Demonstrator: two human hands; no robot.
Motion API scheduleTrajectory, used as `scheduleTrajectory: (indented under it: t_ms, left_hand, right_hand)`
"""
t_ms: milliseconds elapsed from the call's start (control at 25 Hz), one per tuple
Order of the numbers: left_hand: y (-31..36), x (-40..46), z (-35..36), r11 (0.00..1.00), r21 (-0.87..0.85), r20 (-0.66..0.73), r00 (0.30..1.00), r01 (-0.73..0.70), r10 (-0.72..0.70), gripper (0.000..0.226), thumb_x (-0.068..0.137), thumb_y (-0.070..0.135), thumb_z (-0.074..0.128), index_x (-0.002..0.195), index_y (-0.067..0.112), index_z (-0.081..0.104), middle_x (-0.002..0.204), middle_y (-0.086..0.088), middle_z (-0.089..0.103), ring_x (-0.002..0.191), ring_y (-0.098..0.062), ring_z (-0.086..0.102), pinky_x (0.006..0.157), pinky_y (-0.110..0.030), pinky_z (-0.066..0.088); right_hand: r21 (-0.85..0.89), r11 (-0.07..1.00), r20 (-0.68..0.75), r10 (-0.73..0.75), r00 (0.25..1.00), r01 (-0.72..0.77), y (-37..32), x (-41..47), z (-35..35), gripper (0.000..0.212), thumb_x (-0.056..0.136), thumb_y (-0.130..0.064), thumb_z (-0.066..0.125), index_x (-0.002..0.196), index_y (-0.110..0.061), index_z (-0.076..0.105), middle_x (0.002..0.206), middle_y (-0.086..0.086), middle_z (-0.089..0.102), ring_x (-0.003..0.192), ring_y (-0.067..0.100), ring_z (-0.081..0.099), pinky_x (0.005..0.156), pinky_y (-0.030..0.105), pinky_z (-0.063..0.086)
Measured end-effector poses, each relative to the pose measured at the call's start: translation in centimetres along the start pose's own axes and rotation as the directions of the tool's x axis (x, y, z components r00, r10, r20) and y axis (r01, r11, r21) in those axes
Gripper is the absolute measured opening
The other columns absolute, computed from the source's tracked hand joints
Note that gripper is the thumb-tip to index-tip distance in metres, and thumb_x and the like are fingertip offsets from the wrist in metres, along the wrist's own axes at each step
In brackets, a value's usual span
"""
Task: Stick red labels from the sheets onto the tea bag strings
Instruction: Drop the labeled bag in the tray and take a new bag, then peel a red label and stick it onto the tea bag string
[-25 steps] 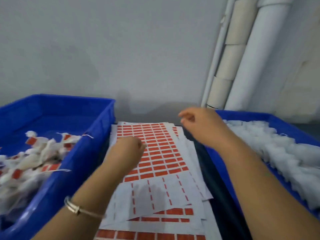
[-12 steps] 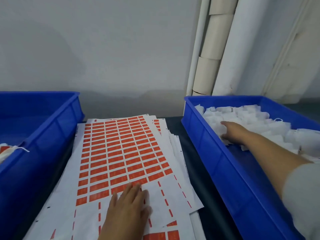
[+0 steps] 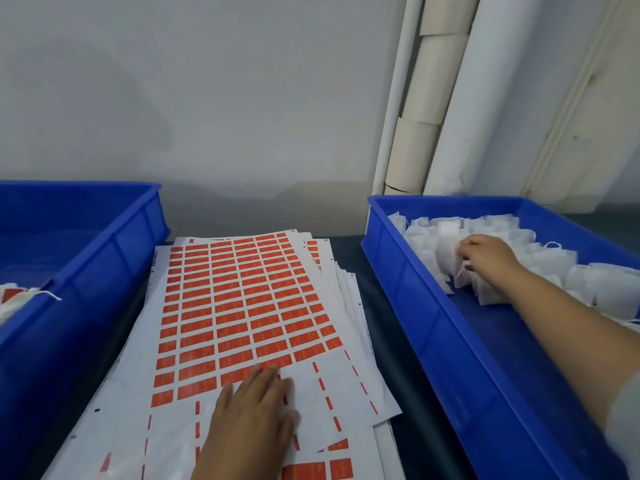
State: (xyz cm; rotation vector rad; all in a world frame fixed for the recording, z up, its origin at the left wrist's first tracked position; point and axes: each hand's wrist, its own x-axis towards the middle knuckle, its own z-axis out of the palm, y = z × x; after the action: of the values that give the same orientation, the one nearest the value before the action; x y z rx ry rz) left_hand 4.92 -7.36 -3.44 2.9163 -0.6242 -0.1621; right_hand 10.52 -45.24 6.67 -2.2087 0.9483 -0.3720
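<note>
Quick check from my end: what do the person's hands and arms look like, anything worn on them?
Both are bare hands, no gloves or rings visible. The left hand shows no sleeve; its wrist is out of frame. The right hand has a bare forearm, with a light grey sleeve starting near the elbow.

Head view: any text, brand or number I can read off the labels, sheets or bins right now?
None can be read.
Red labels: faint pale print on each, too blurred to read.
Sheet margins: small dark marks, too small to read.
Blue bins: no lettering shows.
Tea bags: plain white, no print shows.
</note>
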Motion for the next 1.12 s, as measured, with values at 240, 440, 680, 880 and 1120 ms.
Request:
scheduleTrajectory:
  t_ms: [240, 440, 680, 880, 1120]
  left_hand:
    - [1.1, -2.0, -3.3, 0.867, -0.497, -0.139, 0.983, 0.033, -0.117, 0.03, 0.088, 0.047, 0.054, 0.116, 0.049, 0.045, 0.143, 0.021, 0.037, 0.128, -0.003, 0.039, 0.108, -0.028, 0.031]
    - [0.0, -3.0, -9.4, 0.367, -0.922, -0.168, 0.981, -0.12, -0.102, 0.035, 0.07, 0.054, 0.059, 0.104, 0.051, 0.048, 0.109, 0.032, 0.053, 0.086, 0.007, 0.058, 0.062, -0.007, 0.049]
    - [-5.7, -3.5, -9.2, 0.128, -0.986, -0.144, 0.937, -0.108, -0.319, 0.015, 0.075, 0.039, 0.063, 0.09, 0.04, 0.067, 0.093, 0.017, 0.069, 0.084, -0.012, 0.068, 0.074, -0.029, 0.058]
    - [-7.1, -3.3, -7.2, 0.446, -0.895, -0.196, 0.9, -0.001, -0.39, 0.009, 0.079, 0.031, 0.067, 0.073, 0.038, 0.065, 0.069, 0.02, 0.066, 0.068, -0.006, 0.064, 0.059, -0.012, 0.047]
    - [-6.6, -3.5, -6.9, 0.704, -0.706, -0.363, 0.893, -0.077, -0.266, 0.013, 0.081, 0.04, 0.061, 0.075, 0.046, 0.052, 0.085, 0.038, 0.043, 0.077, 0.008, 0.05, 0.059, -0.003, 0.035]
  right_hand:
    - [0.87, 0.453, 0.344, -0.276, 0.898, -0.194, -7.8, -9.8, -4.1, 0.021, 0.093, -0.004, 0.043, 0.097, -0.007, 0.064, 0.11, 0.014, 0.066, 0.098, 0.025, 0.067, 0.081, 0.038, 0.054]
    - [0.691, 0.62, 0.653, -0.317, 0.687, -0.371, -11.1, -19.8, 1.6, 0.029, 0.091, -0.015, 0.045, 0.114, -0.005, 0.06, 0.108, 0.019, 0.069, 0.097, 0.031, 0.068, 0.077, 0.043, 0.057]
    - [0.512, 0.715, 0.799, -0.194, 0.569, -0.476, -11.2, -26.8, 9.5, 0.016, 0.096, -0.015, 0.045, 0.097, -0.027, 0.056, 0.111, 0.007, 0.064, 0.104, 0.028, 0.063, 0.079, 0.039, 0.057]
    - [0.607, 0.486, 0.758, -0.114, 0.643, -0.629, -8.6, -27.4, 12.8, 0.022, 0.096, -0.012, 0.046, 0.091, -0.02, 0.065, 0.103, 0.012, 0.068, 0.108, 0.033, 0.06, 0.09, 0.046, 0.052]
    - [0.529, 0.827, 0.48, -0.109, 0.87, -0.188, -7.8, -28.5, 14.6, 0.017, 0.096, -0.03, 0.052, 0.087, -0.043, 0.06, 0.108, -0.02, 0.059, 0.097, 0.011, 0.059, 0.073, 0.016, 0.053]
